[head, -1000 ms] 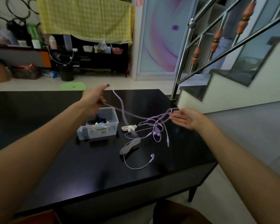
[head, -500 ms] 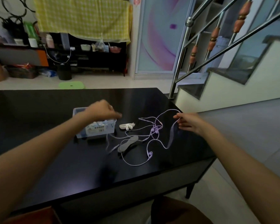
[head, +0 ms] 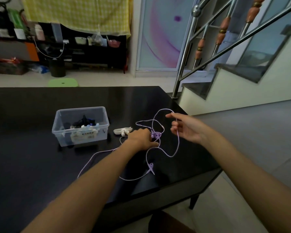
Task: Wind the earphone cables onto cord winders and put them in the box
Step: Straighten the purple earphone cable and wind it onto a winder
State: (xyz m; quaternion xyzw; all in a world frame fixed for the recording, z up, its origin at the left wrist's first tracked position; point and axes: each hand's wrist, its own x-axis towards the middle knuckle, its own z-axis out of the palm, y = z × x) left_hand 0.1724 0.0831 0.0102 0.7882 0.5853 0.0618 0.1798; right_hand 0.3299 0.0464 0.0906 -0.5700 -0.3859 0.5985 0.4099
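A purple earphone cable [head: 172, 154] lies in loose loops on the black table [head: 32, 165], its plug end [head: 150, 167] near the front edge. My left hand [head: 139, 139] is down on the tangle beside the purple earbuds [head: 155, 135], fingers curled on the cable there. My right hand [head: 186, 128] holds a raised loop of the same cable, which passes over the index finger and through the curled fingers. A white cord winder [head: 122, 131] lies just left of my left hand. The clear plastic box [head: 97, 137] stands further left with dark and pale items inside.
The table's right edge and front corner lie close under my right forearm. Beyond them are the tiled floor, a metal stair railing [head: 183, 61] and steps. A green stool [head: 63, 82] stands behind the table.
My left hand has moved from above the box to the right, down onto the cable by the earbuds. My right hand keeps its loop, slightly higher. A grey winder is now hidden by my left arm.
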